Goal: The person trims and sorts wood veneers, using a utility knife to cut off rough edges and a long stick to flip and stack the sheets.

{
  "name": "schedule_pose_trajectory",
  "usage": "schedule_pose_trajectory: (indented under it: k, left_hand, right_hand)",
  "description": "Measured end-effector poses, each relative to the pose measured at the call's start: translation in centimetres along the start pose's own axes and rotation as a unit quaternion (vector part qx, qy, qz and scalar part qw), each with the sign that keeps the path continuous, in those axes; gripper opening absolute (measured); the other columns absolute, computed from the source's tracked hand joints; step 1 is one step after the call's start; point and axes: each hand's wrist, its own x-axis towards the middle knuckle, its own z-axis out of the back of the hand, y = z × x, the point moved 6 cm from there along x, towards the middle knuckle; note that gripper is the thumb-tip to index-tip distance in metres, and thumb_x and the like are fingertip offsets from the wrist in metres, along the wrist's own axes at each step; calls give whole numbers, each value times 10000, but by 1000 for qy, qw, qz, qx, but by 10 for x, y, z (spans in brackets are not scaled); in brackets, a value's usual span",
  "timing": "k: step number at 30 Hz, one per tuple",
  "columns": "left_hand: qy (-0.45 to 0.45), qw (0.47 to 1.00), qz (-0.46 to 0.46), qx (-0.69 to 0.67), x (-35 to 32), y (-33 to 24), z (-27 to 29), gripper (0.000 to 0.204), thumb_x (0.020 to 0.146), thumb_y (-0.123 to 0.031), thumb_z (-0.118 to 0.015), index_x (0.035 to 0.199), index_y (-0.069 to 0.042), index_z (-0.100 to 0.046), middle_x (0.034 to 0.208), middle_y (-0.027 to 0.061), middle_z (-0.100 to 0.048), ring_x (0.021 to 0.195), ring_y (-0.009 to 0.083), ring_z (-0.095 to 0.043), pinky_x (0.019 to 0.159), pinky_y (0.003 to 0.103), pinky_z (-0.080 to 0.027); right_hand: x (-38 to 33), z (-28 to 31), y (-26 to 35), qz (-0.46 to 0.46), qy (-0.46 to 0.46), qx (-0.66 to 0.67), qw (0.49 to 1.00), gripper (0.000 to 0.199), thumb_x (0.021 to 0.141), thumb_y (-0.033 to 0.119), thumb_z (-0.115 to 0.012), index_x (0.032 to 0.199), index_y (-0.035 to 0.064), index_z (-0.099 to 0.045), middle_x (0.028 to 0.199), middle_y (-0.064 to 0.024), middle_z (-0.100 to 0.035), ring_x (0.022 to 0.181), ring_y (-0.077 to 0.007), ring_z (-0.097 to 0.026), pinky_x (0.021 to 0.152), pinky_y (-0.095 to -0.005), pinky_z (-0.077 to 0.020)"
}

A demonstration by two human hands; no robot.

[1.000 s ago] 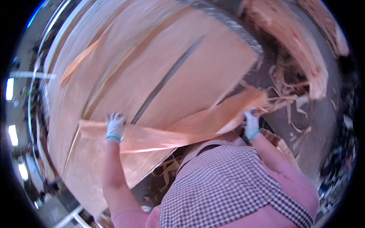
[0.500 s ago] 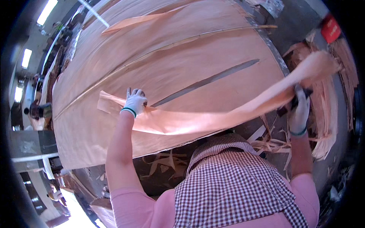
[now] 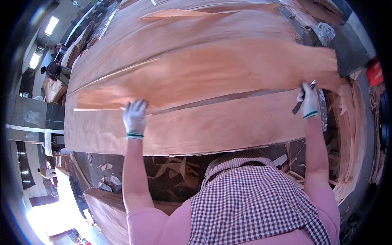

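A long orange-tan wood veneer strip [image 3: 204,73] lies spread over a broad veneer sheet [image 3: 228,126] on the stack before me. My left hand [image 3: 135,116], in a white glove with a green cuff band, pinches the strip's near edge toward its left end. At the right, my gloved right hand [image 3: 308,99] grips the strip's near edge and also holds a dark, flat knife [image 3: 297,108], which sticks out on both sides of the fist. Just below the strip, a narrow dark gap [image 3: 228,98] shows in the sheet, partly covered by the strip.
Another loose veneer strip [image 3: 175,14] lies farther back on the stack. Stacked veneer pieces [image 3: 353,134] stand at the right, near a red object [image 3: 374,72]. Veneer scraps [image 3: 179,169] litter the floor below the near edge. A person [image 3: 57,73] is at the far left.
The strip, sagging and twisted before, is now spread flatter and farther away over the gap. My right hand has moved inward and away from me; my left hand has shifted slightly left.
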Motion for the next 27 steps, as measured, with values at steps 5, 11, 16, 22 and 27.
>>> schedule_pose_trajectory:
  k: [5, 11, 16, 22, 27]
  left_hand:
    - [127, 987, 101, 2, -83, 1, -86, 262, 783, -129, -597, 1030, -169, -672, 1117, 16, -650, 1124, 208, -561, 1041, 499, -332]
    - [158, 953, 256, -29, -83, -20, -113, 353, 759, -93, -536, 1087, -138, -660, 1239, 62, -609, 1233, 252, -496, 1098, 527, -213]
    - [214, 931, 264, -131, -28, -117, -135, 509, 919, -299, -459, 1403, -155, -391, 1497, 84, -330, 1394, 262, -279, 1098, 586, -153]
    - [280, 925, 257, -12, -19, -166, -151, 631, 951, -427, -420, 1500, -194, -216, 1577, 33, -153, 1449, 261, -124, 1088, 630, -107]
    - [270, 929, 253, 13, -27, -157, -163, 622, 959, -447, -392, 1507, -225, -198, 1584, -3, -133, 1448, 260, -134, 1076, 647, -137]
  right_hand:
    - [6, 16, -121, -151, -38, -55, 986, 147, 874, 238, -641, 840, 126, -554, 662, 23, -520, 499, -63, -452, 392, -211, -323]
    - [-14, 19, -110, -153, -55, -29, 986, 201, 861, 266, -612, 757, 102, -560, 624, -30, -570, 468, -115, -519, 371, -251, -367]
    - [1, 22, -118, -140, -89, -105, 981, 267, 885, 318, -597, 867, 52, -581, 718, -81, -655, 458, -110, -506, 371, -264, -352]
    - [-9, 25, -111, -164, -87, -121, 975, 226, 899, 265, -601, 853, 44, -589, 698, -94, -671, 454, -106, -487, 394, -267, -366]
    - [-9, 27, -113, -165, -98, -119, 974, 241, 886, 282, -598, 824, 50, -618, 688, -89, -690, 461, -120, -534, 399, -283, -381]
